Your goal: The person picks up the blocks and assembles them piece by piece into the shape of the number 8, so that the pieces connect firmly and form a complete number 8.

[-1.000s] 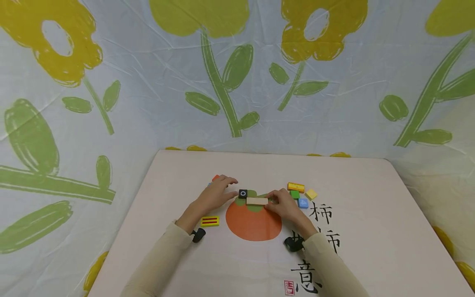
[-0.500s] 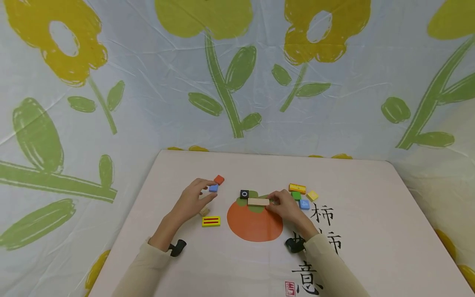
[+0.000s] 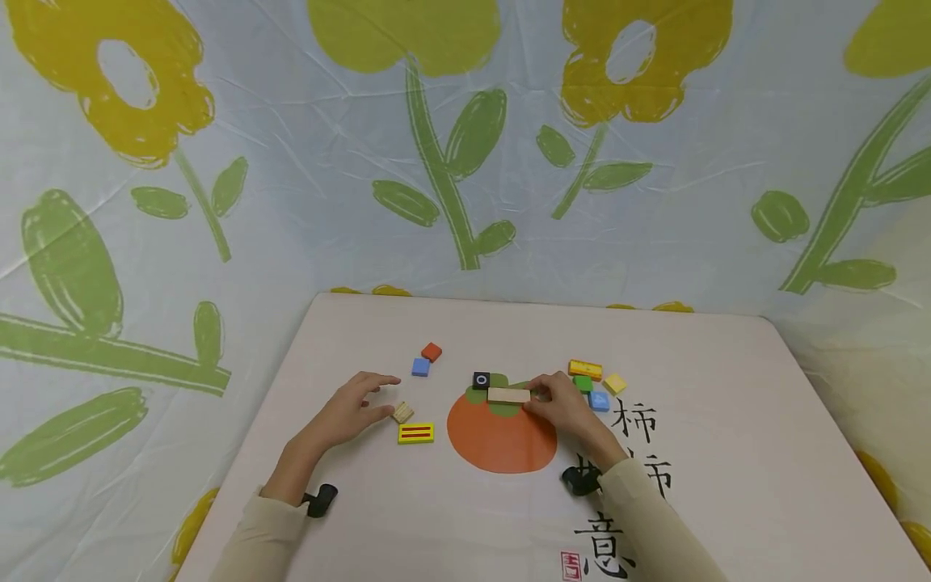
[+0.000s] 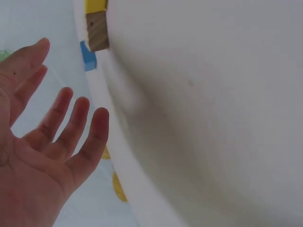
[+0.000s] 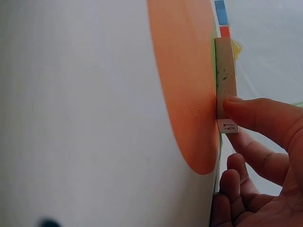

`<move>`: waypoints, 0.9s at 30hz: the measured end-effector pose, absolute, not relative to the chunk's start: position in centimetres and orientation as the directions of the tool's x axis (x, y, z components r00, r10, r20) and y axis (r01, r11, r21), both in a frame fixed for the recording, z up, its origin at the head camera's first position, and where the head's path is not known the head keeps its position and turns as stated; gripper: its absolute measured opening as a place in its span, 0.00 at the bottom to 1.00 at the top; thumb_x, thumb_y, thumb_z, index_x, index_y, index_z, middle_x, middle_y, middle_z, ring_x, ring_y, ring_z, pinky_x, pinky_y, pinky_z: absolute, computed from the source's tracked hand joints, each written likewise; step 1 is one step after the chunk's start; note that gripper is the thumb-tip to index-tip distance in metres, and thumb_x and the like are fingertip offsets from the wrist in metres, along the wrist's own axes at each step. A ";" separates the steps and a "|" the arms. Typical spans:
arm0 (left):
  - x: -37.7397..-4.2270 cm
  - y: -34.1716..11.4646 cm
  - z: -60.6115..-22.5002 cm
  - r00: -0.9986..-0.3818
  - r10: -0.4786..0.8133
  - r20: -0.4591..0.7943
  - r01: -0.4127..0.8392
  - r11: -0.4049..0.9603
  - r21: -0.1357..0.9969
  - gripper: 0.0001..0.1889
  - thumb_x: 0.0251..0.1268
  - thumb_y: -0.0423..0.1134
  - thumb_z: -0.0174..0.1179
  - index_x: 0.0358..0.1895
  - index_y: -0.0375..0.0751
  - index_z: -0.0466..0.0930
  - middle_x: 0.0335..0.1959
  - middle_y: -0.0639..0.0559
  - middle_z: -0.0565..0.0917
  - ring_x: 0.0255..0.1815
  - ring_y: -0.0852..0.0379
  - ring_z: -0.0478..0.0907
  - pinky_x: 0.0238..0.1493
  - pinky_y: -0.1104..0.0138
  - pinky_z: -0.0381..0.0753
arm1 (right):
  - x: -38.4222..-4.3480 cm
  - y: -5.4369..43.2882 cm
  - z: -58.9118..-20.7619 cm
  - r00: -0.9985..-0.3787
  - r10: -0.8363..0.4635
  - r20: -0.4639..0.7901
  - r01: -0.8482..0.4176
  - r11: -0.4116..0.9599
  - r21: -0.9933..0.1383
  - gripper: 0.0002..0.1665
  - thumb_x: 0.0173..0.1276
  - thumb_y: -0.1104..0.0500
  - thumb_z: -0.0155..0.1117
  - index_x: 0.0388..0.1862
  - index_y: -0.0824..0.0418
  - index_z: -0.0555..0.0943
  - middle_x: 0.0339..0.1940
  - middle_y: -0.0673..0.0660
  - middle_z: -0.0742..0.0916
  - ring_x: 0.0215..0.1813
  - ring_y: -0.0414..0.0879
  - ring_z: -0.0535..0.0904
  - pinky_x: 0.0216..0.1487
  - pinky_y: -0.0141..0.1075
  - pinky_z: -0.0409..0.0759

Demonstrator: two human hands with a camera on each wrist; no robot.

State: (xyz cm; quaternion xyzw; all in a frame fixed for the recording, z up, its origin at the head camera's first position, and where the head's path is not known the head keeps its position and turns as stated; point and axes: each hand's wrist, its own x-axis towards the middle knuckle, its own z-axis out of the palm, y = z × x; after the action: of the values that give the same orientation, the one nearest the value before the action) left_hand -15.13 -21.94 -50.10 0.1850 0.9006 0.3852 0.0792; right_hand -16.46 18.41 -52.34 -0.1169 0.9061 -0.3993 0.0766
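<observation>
Left hand withdrawn; plank pinched in right hand.

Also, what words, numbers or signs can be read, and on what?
"柿": pale pink tabletop
"意": same tabletop
"O" shape: square black block
"=" shape: yellow rectangular block
"67", apparently: end of long pale wooden block
Partly hidden: other tabletop characters
Too small: square red seal; marks on rightmost blue block, orange bar

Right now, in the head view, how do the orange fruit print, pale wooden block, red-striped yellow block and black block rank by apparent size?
1. Orange fruit print, clearly largest
2. Red-striped yellow block and pale wooden block: too alike to rank
3. Black block, smallest
</observation>
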 end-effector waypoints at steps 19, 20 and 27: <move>-15.9 -21.8 -51.7 -0.848 0.527 -0.050 0.406 0.707 0.579 0.24 0.64 0.33 0.68 0.63 0.50 0.80 0.60 0.45 0.75 0.62 0.42 0.69 0.60 0.45 0.69 | -16.4 18.5 -52.3 -0.958 -0.282 -0.054 -0.149 0.647 -0.748 0.15 0.65 0.61 0.72 0.49 0.65 0.85 0.37 0.56 0.79 0.41 0.49 0.69 0.42 0.41 0.71; -16.0 -21.8 -51.7 -0.845 0.533 -0.046 0.415 0.708 0.572 0.23 0.64 0.33 0.68 0.63 0.50 0.81 0.59 0.45 0.75 0.62 0.42 0.69 0.60 0.45 0.69 | -16.4 18.5 -52.3 -0.958 -0.282 -0.053 -0.149 0.647 -0.748 0.15 0.65 0.61 0.72 0.49 0.65 0.85 0.37 0.55 0.79 0.41 0.49 0.69 0.42 0.42 0.71; -16.5 -22.0 -51.8 -0.838 0.545 -0.039 0.436 0.710 0.553 0.21 0.64 0.34 0.68 0.60 0.50 0.83 0.58 0.44 0.75 0.59 0.41 0.70 0.58 0.46 0.71 | -16.6 18.5 -52.1 -0.955 -0.290 -0.053 -0.156 0.649 -0.745 0.15 0.65 0.61 0.72 0.50 0.65 0.85 0.38 0.56 0.78 0.41 0.50 0.70 0.43 0.41 0.71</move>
State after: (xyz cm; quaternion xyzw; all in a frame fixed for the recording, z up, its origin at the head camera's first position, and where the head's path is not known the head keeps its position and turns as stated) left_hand -16.51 -22.04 -51.81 0.2669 0.9191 0.2719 0.1000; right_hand -16.57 18.49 -52.11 -0.1235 0.9040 -0.4006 0.0838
